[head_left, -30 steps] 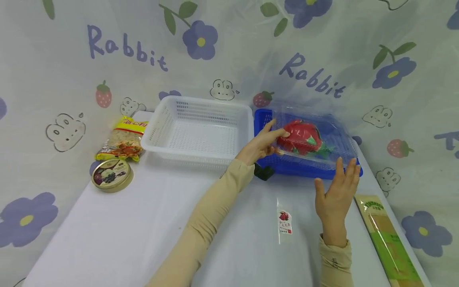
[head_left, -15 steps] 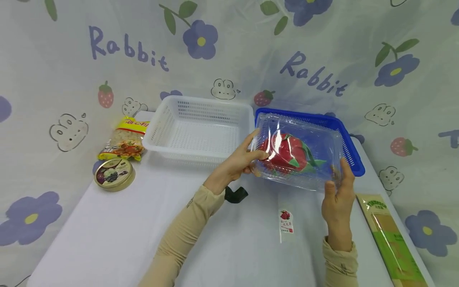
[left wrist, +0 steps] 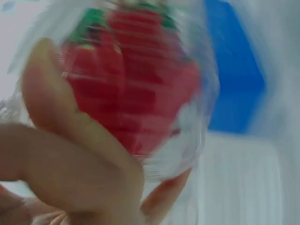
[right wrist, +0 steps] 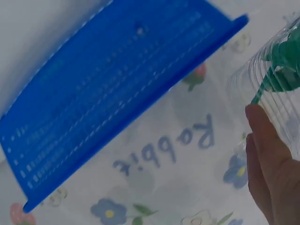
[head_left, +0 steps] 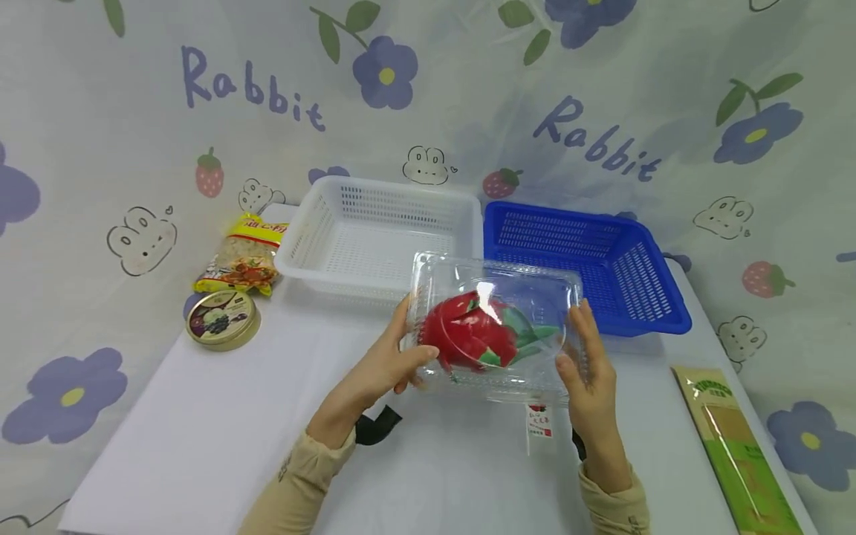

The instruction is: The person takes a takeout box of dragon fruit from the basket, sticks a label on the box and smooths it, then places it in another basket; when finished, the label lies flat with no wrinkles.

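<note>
Above the table, a clear plastic clamshell container (head_left: 535,290) holds a red dragon fruit (head_left: 471,327) with green leafy tips. My left hand (head_left: 381,364) grips its left end, thumb on the near side and fingers partly hidden beneath. At the opposite end, my right hand (head_left: 591,386) holds the container between thumb and fingers. In the left wrist view the dragon fruit (left wrist: 131,79) shows blurred through the plastic, close to the left thumb. From the right wrist, the fingers of the right hand (right wrist: 274,168) lie against the ribbed container wall. A small dragon-fruit label (head_left: 540,431) lies below the container.
A white basket (head_left: 321,275) and a blue basket (head_left: 602,215) stand side by side at the back. To the left are a yellow food packet (head_left: 244,256) and a round gold tin (head_left: 223,319). A long green-and-tan packet (head_left: 735,453) lies along the right edge.
The container with the dragon fruit has come out from over the blue basket, toward me and to the left. My right hand, earlier apart from it, now holds its right end.
</note>
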Available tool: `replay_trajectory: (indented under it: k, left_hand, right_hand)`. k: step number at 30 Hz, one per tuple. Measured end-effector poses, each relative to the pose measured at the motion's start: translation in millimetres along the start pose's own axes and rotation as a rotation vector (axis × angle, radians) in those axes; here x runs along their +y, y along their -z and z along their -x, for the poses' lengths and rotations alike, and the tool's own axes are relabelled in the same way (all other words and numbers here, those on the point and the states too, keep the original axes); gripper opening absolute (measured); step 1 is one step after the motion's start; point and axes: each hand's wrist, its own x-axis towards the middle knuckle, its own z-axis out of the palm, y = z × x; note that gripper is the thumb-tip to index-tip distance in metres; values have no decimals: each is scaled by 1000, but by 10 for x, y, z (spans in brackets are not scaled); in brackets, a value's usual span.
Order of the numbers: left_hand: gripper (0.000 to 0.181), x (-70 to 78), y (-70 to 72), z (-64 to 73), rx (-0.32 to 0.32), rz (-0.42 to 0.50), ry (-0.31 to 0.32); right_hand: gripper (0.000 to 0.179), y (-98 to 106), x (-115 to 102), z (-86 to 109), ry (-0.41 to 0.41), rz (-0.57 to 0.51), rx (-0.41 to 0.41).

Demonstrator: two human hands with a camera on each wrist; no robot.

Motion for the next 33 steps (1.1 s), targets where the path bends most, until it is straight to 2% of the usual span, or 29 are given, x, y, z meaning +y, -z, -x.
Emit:
replay_trajectory:
  k: [4, 7, 9, 12, 14, 18, 25, 27, 30, 33]
  left_hand:
    - [93, -128, -54, 260, 196, -234, 27]
    - [94, -212, -84, 413, 340, -425, 34]
    - [95, -257, -84, 489, 411, -545, 40]
    - [98, -338, -69, 554, 473, -655, 65]
    - [99, -397, -63, 587, 483, -683, 84]
    - [97, -542, -58, 620, 487, -677, 85]
    - [98, -735, 1, 592, 448, -481, -36]
    - [100, -779, 17, 581, 428, -464, -45]
    - [104, -828, 32, 580, 393, -462, -27]
    - [108, -840, 47, 573, 356, -483, -24]
  right_hand:
    - [58, -212, -36, 65, 81, -11, -27]
    - [60, -356, -62, 129, 106, -44, -41]
    - [62, -440, -68, 180, 106, -51, -40]
    - [62, -544, -53, 273, 94, -35, -32]
    - [62, -595, -33, 342, 76, -21, -32]
    - [62, -670, 14, 473, -24, -8, -42]
    - [63, -771, 38, 622, -156, 68, -71]
    - [64, -778, 36, 633, -208, 94, -103]
    - [66, -763, 38, 637, -283, 130, -177]
    - [69, -726, 47, 634, -327, 163, -257]
